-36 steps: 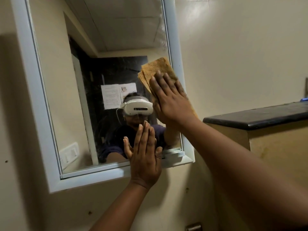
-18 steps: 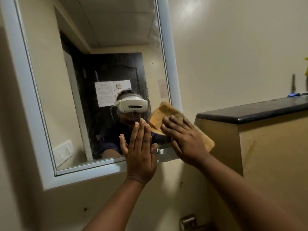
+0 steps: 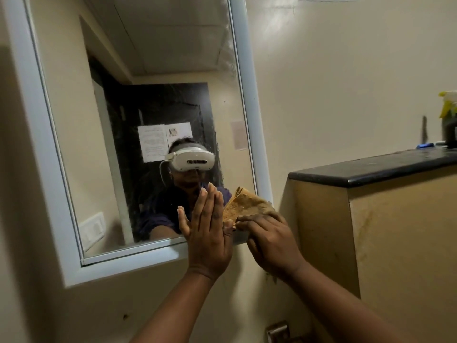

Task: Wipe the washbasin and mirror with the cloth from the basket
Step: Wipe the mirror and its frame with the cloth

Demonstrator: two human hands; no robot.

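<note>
A white-framed mirror (image 3: 148, 70) hangs on the beige wall. My right hand (image 3: 269, 241) presses a folded tan cloth (image 3: 244, 204) flat against the mirror's lower right corner. My left hand (image 3: 207, 231) lies flat with straight fingers on the glass and the bottom frame, just left of the cloth. The washbasin and the basket are out of view.
A beige partition with a black stone top (image 3: 371, 167) stands close on the right. On it sit a dark pot with yellow flowers (image 3: 448, 120) and a small blue item (image 3: 424, 145). A metal fitting (image 3: 278, 330) is on the wall below.
My right hand has slid the cloth down the mirror's right side from mid-height to the lower right corner. My left hand has stayed flat on the bottom edge.
</note>
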